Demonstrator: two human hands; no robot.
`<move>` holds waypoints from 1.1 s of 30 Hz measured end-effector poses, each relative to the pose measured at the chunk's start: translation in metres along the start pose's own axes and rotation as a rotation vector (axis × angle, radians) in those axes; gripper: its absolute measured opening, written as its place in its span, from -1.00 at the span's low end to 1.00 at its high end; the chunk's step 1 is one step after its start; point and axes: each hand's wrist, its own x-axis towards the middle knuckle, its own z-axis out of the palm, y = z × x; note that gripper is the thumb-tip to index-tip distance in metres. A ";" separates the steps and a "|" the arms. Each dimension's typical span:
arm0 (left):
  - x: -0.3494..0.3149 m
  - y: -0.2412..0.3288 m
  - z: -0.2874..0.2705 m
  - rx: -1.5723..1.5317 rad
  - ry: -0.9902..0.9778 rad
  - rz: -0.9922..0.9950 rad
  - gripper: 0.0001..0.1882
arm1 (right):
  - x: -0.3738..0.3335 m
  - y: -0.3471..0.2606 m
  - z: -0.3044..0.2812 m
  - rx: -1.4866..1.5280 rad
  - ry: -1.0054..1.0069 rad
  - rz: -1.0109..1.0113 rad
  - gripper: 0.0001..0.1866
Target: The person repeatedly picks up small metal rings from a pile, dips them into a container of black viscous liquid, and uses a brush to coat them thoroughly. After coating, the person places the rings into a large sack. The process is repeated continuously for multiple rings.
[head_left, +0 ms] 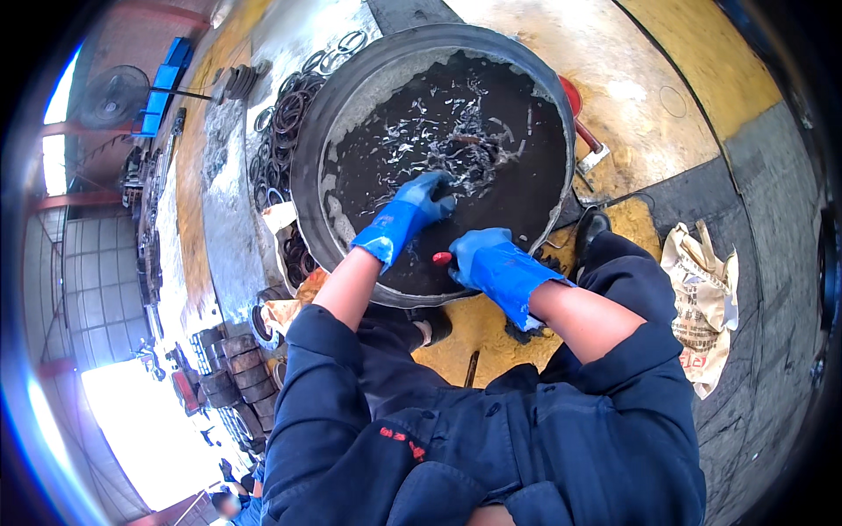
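Blue gloves (517, 280) cover both hands over a wide round tub (307, 167) of dark liquid (526, 202). The right hand (484, 256) is closed around a red handle (441, 259), its end poking out by the thumb, inside the near rim; whatever the handle belongs to is hidden. The left hand (427, 197) reaches farther over the liquid with curled fingers, just beside pale scraps (474, 145) in the middle; whether it grips anything I cannot tell.

A wet glove could let the handle slip, and anything dropped into liquid this opaque would likely be hard to find. If the handle carries an edge, the left hand could be nicked, since the two work close together. Leaning deeper could carry liquid over the cuffs, as the forearms above them are bare.

Writing shows in two places: dark and red printed characters on the crumpled tan sack (699, 307) at right, and small red marks (403, 441) on the navy jacket (561, 447). No brand is clear.
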 end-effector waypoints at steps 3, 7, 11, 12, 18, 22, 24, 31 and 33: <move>-0.014 0.008 -0.008 -0.019 0.038 0.026 -0.33 | 0.001 0.001 0.000 -0.008 -0.012 0.011 -0.58; -0.007 -0.006 -0.042 0.174 0.363 -0.057 -0.25 | 0.003 0.001 0.003 -0.023 0.001 -0.012 -0.59; 0.018 -0.034 -0.066 0.285 0.246 -0.241 -0.02 | 0.001 -0.001 0.001 -0.011 -0.015 -0.017 -0.59; 0.026 -0.047 -0.060 0.294 0.236 -0.266 0.00 | 0.002 0.000 0.001 -0.002 -0.016 -0.016 -0.59; 0.056 -0.035 -0.041 0.347 0.231 -0.489 -0.03 | 0.002 0.001 0.005 0.001 -0.021 -0.029 -0.60; 0.049 -0.041 -0.039 0.406 0.077 -0.384 -0.09 | 0.003 -0.001 0.004 -0.005 -0.029 -0.030 -0.61; 0.035 -0.042 -0.026 0.477 0.088 -0.329 -0.12 | 0.003 -0.002 0.002 -0.014 -0.030 -0.032 -0.61; 0.013 -0.026 -0.013 0.609 -0.092 -0.303 -0.23 | 0.007 -0.001 0.007 -0.044 -0.002 -0.047 -0.61; 0.008 -0.026 -0.009 0.649 -0.008 -0.238 -0.25 | 0.006 0.000 0.009 -0.040 0.008 -0.056 -0.61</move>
